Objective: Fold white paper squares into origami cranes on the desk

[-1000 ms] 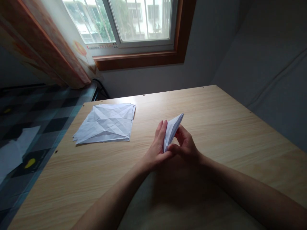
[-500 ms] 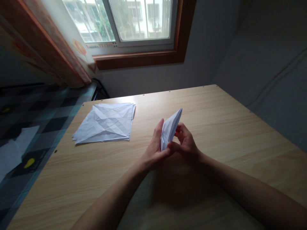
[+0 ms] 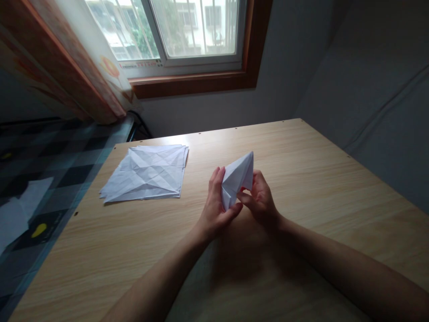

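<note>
Both hands are holding a folded white paper (image 3: 237,178) just above the wooden table (image 3: 301,179), near its middle. The left hand (image 3: 214,205) is pressing flat against the paper's left side, fingers stretched upward and thumb pinching the lower edge. The right hand (image 3: 259,201) is curling around the right side, its fingers gripping the fold from behind. The paper's tip is pointing up and away. A stack of creased white sheets (image 3: 147,172) is lying well apart to the left, below the window (image 3: 187,31) and beside the curtain (image 3: 67,62).
</note>
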Demonstrator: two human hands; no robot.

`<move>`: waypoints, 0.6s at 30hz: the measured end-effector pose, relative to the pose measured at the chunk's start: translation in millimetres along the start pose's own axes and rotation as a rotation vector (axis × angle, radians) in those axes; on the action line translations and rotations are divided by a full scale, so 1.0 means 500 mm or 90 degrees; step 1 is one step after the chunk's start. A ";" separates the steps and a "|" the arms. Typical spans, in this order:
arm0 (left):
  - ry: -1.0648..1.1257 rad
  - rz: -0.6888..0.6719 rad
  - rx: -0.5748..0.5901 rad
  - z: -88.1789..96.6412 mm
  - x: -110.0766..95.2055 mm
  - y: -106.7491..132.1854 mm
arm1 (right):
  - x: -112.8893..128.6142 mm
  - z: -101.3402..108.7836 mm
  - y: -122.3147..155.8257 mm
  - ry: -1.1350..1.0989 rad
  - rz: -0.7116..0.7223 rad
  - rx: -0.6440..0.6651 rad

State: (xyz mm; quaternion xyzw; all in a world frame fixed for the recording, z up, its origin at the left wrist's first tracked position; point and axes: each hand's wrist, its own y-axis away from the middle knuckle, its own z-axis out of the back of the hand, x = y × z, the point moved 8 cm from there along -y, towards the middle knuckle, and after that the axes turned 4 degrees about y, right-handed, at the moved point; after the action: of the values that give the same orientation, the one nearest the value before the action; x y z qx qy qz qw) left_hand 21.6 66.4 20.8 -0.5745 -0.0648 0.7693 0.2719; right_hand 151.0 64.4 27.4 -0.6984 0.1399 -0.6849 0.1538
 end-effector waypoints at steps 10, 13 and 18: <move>0.038 0.013 0.009 0.000 -0.003 -0.002 | -0.010 0.001 -0.002 -0.028 -0.008 -0.009; 0.073 0.019 0.005 0.001 0.000 -0.002 | -0.010 0.003 -0.003 -0.026 -0.005 -0.010; 0.103 0.032 -0.001 -0.001 0.015 0.000 | -0.007 0.002 -0.004 -0.015 0.007 -0.007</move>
State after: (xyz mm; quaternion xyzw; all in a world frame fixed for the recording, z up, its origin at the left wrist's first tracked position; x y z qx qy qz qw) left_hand 20.5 69.8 14.2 -0.6366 -0.0284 0.7268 0.2562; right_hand 152.0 67.6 24.9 -0.7063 0.1456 -0.6751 0.1557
